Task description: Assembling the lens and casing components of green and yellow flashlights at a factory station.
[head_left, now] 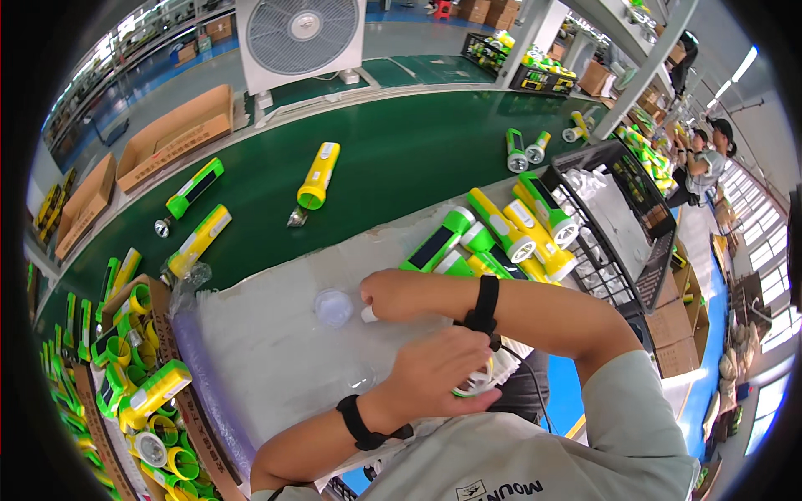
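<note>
My left hand curls over a flashlight, of which only the round white end with a green edge shows; its body is hidden behind the fingers. My right forearm crosses above it, and my right hand is closed over the pale mat. A small white piece peeks out beneath that hand; its kind cannot be made out. Just left of it lies a clear round lens, and a second clear disc sits nearer my left wrist. Several green and yellow flashlights are piled beyond my right forearm.
A green conveyor belt runs across, carrying loose flashlights. At left stands a cardboard box full of flashlight bodies. A black crate holding clear plastic parts flanks the pile. A fan and co-workers appear farther off.
</note>
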A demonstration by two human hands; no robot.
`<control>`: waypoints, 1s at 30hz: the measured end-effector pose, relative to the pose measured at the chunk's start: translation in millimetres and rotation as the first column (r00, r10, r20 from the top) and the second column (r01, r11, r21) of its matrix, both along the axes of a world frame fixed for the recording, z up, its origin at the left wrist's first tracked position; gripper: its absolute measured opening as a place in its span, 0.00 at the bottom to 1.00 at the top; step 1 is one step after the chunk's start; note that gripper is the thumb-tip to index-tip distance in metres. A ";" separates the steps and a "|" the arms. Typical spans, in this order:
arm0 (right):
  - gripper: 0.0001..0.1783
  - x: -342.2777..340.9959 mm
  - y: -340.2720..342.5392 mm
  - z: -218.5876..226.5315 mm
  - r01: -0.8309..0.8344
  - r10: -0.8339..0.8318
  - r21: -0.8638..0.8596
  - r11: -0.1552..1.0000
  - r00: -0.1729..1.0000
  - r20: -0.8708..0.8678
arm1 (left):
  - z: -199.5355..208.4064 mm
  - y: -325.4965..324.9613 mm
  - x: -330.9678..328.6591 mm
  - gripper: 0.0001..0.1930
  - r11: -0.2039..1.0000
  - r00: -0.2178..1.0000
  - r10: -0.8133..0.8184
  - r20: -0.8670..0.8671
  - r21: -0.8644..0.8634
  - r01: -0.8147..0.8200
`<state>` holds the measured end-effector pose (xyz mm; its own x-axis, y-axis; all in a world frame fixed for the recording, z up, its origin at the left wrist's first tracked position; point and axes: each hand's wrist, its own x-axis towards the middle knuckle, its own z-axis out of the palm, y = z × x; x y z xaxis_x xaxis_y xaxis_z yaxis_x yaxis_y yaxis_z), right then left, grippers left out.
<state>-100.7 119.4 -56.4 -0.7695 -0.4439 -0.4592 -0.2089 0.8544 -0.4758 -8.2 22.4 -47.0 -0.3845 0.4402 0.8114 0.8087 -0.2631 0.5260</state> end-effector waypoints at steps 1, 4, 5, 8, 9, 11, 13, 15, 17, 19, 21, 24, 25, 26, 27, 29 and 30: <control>0.16 -0.5 10.6 6.9 0.012 -0.012 0.008 1.000 1.000 -0.002 | -2.1 -0.4 -1.0 0.23 1.000 1.000 -0.012 -0.002 0.008 0.012; 0.12 10.7 58.4 52.0 0.348 -0.317 -0.238 0.907 0.935 0.159 | -4.3 2.2 -5.1 0.27 0.997 0.989 -0.044 0.143 -0.057 0.052; 0.09 21.9 68.8 72.8 0.390 -0.364 -0.312 0.866 0.921 0.142 | -6.6 -0.9 -1.8 0.27 0.997 0.988 -0.034 0.154 -0.061 0.044; 0.11 70.0 98.2 124.7 0.440 -0.421 -0.440 0.783 0.895 0.145 | -8.7 -4.2 1.9 0.28 0.989 0.944 -0.070 0.323 -0.104 0.109; 0.12 88.3 104.8 133.2 0.427 -0.389 -0.462 0.777 0.903 0.181 | -8.1 -2.4 2.0 0.28 0.988 0.936 -0.067 0.345 -0.111 0.112; 0.14 117.6 103.6 123.6 0.378 -0.320 -0.523 0.764 0.926 0.203 | -10.9 -0.8 0.0 0.28 0.984 0.928 -0.062 0.368 -0.130 0.117; 0.19 129.6 90.7 119.6 0.337 -0.294 -0.468 0.817 0.941 0.165 | -14.8 -2.6 5.4 0.30 0.978 0.839 -0.105 0.534 -0.099 0.186; 0.23 124.2 81.0 120.8 0.402 -0.333 -0.426 0.810 0.914 0.230 | -23.0 -0.1 9.9 0.32 0.983 0.770 -0.107 0.629 -0.049 0.177; 0.26 124.5 80.9 117.2 0.388 -0.333 -0.429 0.816 0.922 0.200 | -26.0 0.1 4.1 0.35 0.957 0.779 -0.272 0.566 0.073 0.281; 0.29 124.5 83.7 112.9 0.358 -0.316 -0.431 0.828 0.934 0.169 | -29.7 2.1 1.2 0.36 0.941 0.777 -0.313 0.547 0.070 0.330; 0.30 126.2 86.2 105.8 0.285 -0.286 -0.519 0.806 0.955 0.081 | -32.9 5.3 4.3 0.34 0.937 0.750 -0.348 0.562 0.190 0.293; 0.31 130.0 89.9 101.7 0.262 -0.272 -0.584 0.768 0.960 0.073 | -35.4 10.3 12.2 0.32 0.928 0.742 -0.366 0.562 0.276 0.250; 0.31 129.0 90.1 100.1 0.266 -0.273 -0.584 0.767 0.959 0.078 | -34.0 7.1 9.4 0.32 0.929 0.739 -0.366 0.566 0.275 0.250; 0.32 127.7 89.7 98.1 0.233 -0.251 -0.574 0.785 0.967 0.050 | -30.4 0.5 5.1 0.37 0.936 0.778 -0.341 0.527 0.115 0.332; 0.33 126.4 88.7 96.8 0.202 -0.228 -0.563 0.802 0.973 0.025 | -26.6 -3.9 3.4 0.42 0.917 0.813 -0.325 0.484 -0.050 0.397; 0.34 124.0 85.5 106.8 0.240 -0.212 -0.494 0.836 0.971 0.112 | -19.6 -3.1 8.7 0.34 0.932 0.762 -0.274 0.587 -0.032 0.360; 0.35 122.0 84.0 111.2 0.260 -0.196 -0.421 0.869 0.962 0.189 | -16.3 -3.8 11.4 0.27 0.949 0.704 -0.220 0.675 -0.021 0.316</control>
